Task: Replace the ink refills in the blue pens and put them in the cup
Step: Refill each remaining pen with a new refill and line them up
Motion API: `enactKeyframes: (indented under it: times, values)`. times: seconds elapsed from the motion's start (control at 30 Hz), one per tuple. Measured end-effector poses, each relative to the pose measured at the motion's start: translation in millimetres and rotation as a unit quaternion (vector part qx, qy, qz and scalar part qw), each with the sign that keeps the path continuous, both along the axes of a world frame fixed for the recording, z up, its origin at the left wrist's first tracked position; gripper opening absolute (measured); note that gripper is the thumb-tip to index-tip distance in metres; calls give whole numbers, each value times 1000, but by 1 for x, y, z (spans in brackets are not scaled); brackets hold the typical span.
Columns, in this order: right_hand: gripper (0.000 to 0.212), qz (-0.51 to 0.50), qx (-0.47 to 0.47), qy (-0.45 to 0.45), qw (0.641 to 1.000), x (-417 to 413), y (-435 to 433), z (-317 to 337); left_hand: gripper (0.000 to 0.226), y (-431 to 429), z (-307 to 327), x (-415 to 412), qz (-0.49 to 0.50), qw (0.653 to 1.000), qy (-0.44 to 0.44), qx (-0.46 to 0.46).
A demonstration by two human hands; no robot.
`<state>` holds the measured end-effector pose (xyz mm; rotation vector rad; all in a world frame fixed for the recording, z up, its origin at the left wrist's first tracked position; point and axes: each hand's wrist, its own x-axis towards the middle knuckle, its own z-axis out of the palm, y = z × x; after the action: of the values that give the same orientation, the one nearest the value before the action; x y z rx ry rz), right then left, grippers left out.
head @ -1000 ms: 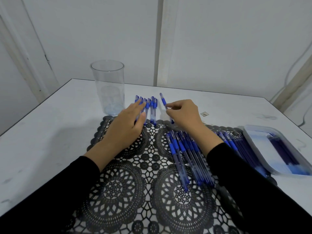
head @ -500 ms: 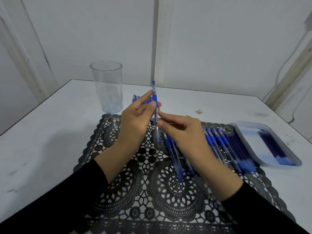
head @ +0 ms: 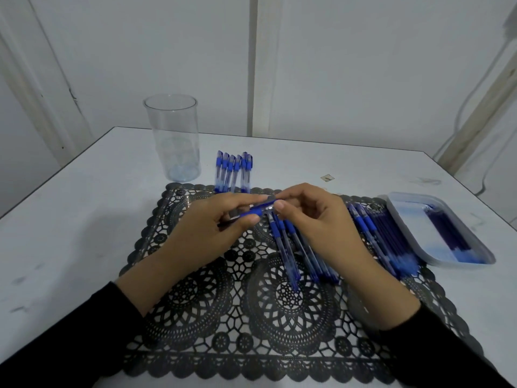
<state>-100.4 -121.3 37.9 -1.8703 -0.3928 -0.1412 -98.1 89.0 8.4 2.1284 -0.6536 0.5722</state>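
Cup (head: 172, 141): upper left of frame, upright on table (head: 70, 219), just past mat's (head: 195, 303) far-left corner; no pens seen inside.
Capped pens (head: 233, 172): short row just right of cup, at mat's far edge.
L hand (head: 207, 233): centre-left, fingers curled round pen's barrel.
Pen (head: 253, 211): mid-frame, held approx. level above mat, between both hands.
R hand (head: 313, 219): centre-right, pen's other end pinched by thumb and fingertips.
Loose pens (head: 296, 247): on mat below and behind R hand; more piled toward the tray.
Tray (head: 411, 222): right of frame, refills (head: 447, 233) lying in its right half.
Risk: if pen is opened over the pile, a small part could be dropped and lost among loose pens or the mat's holes; the pile could be swept by R sleeve.
Room: bare table at left and lower left; right side crowded, table edge near beyond tray; reach to cup passes over the capped row, so it may be knocked.
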Motion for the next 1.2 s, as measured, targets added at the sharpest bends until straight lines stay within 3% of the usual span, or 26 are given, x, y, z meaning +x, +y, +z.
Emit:
enactKeyframes:
  times: [0.47,0.97,1.2]
  values:
    - [8,-10,12,10,1000,2,0,-4,41,-2,0,6,-40,998,38,5]
    - [19,-38,-55,9,998,9,-1,-9,50,8,-3,10,-55,991,110,44]
    - [8,-60,-22,15,998,20,-16,-7,41,16,-6,10,-25,994,106,9]
